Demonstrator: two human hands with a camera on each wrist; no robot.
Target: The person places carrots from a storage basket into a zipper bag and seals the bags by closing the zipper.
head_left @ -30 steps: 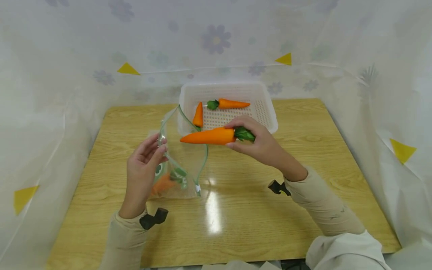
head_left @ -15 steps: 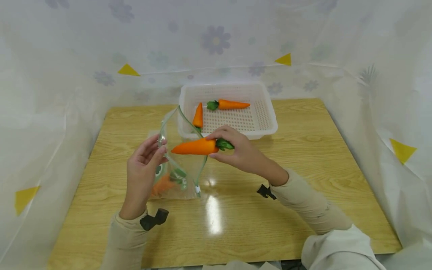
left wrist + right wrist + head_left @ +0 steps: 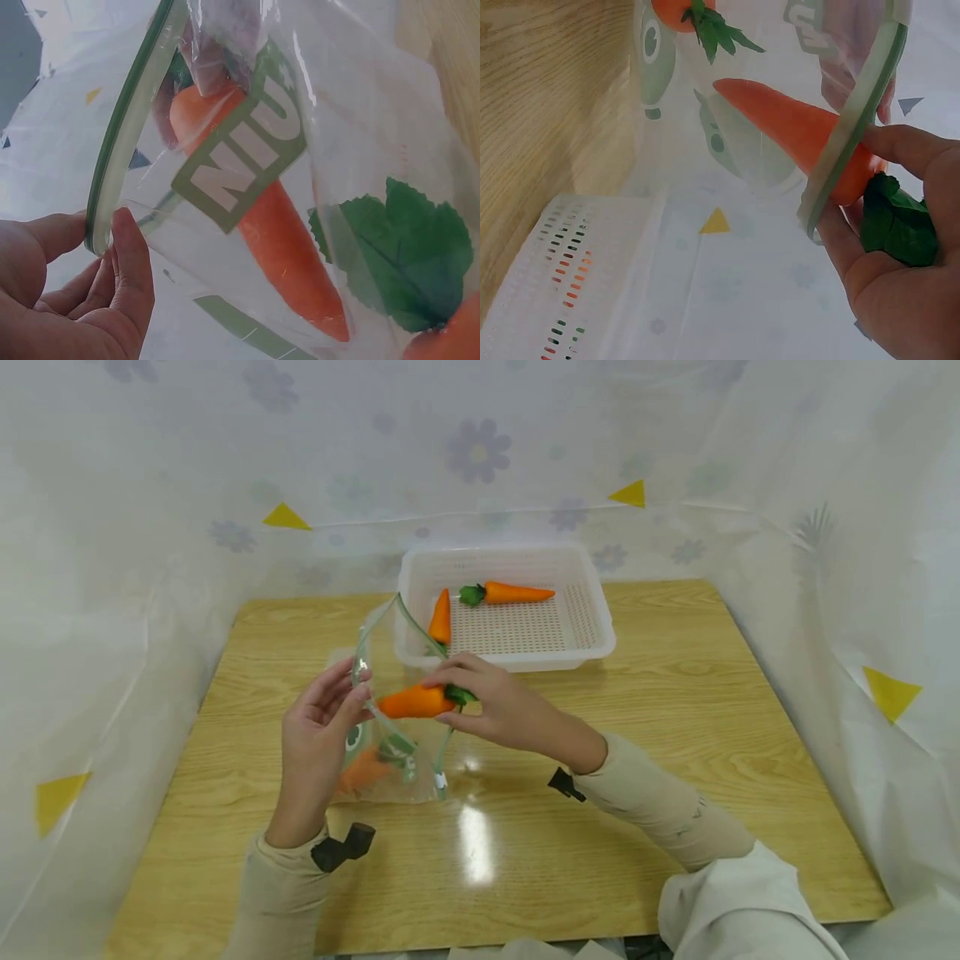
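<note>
My left hand (image 3: 318,727) pinches the green zip rim of a clear plastic bag (image 3: 390,727) and holds its mouth up and open. My right hand (image 3: 487,706) grips an orange toy carrot (image 3: 412,702) by its green leafy end, tip partly inside the bag's mouth. In the right wrist view the carrot (image 3: 795,131) passes through the zip rim (image 3: 859,120). Another carrot (image 3: 363,768) lies at the bottom of the bag. In the left wrist view the entering carrot (image 3: 277,232) shows through the printed plastic, with my left hand's fingertips (image 3: 131,255) on the rim.
A white perforated basket (image 3: 592,610) stands behind the bag with two more carrots (image 3: 513,592) (image 3: 441,617) in it. All rest on a wooden table (image 3: 675,710) enclosed by flower-printed white sheeting with yellow triangles.
My right hand has carried the carrot left and down from in front of the basket into the bag's mouth. The left hand and bag have stayed put.
</note>
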